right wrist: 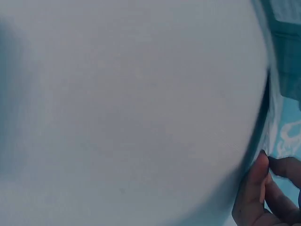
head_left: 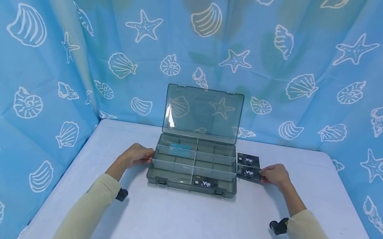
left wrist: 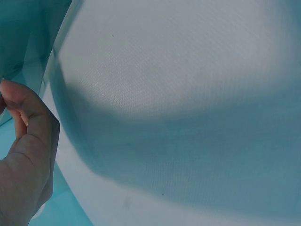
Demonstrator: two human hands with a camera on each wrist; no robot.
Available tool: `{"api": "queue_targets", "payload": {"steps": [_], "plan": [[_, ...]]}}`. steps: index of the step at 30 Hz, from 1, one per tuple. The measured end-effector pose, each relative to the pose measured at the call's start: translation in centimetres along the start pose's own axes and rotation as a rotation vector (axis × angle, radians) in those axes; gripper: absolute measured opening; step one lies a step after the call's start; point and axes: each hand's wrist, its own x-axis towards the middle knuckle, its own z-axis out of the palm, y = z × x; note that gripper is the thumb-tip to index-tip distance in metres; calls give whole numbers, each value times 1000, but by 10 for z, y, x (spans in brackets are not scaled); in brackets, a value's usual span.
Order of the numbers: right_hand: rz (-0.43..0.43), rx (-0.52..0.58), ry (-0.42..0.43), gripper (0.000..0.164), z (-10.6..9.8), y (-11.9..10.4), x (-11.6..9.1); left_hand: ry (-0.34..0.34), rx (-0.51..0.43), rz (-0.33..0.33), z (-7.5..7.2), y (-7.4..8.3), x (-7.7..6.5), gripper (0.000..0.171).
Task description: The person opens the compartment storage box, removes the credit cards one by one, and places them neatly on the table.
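Observation:
A translucent grey compartment box (head_left: 171, 177) stands at the back of the table with its lid (head_left: 203, 115) raised. At its left end, my left hand (head_left: 138, 155) holds the side wall with bent fingers; in the left wrist view this hand (left wrist: 28, 141) appears at the left edge. My right hand (head_left: 275, 175) pinches the right end of a black "Vip" card (head_left: 251, 173), just right of the box. Behind that card lies another black "Vip" card (head_left: 249, 160). Inside the box, a third black card (head_left: 205, 182) occupies the front right compartment, and a blue card (head_left: 180, 150) shows at the back left.
Clear dividers (head_left: 194, 159) split the box into several compartments. Small black wrist cameras (head_left: 122, 194) hang under both sleeves. A white cloth (head_left: 189, 231) covers the table, and blue curtains (head_left: 201, 55) with shell prints enclose its back and sides.

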Motion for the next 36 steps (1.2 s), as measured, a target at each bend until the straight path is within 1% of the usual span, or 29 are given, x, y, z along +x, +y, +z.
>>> {"api": "queue_targets", "payload": {"steps": [2,6,8,11,17,23,30,36], "plan": [[8,-73,40,33,6,0,0,1,-1,-1,0,0,1,28],[15,-159,96,37,13,-4,0,3,-3,-4,0,0,2,28],[22,-175,118,36,14,-7,0,4,-5,-6,-1,0,2,29],[35,-193,131,36,16,-12,1,3,-11,-4,-2,1,2,31],[69,-196,134,36,15,-20,1,-1,-13,6,-2,1,-1,31],[92,-172,143,32,11,-13,-2,-14,-12,-4,1,-2,1,33],[50,-157,111,32,6,-6,4,-5,-15,-5,1,-2,3,33],[55,-172,97,32,3,-7,10,-11,-23,-11,-1,0,-1,31]]}}
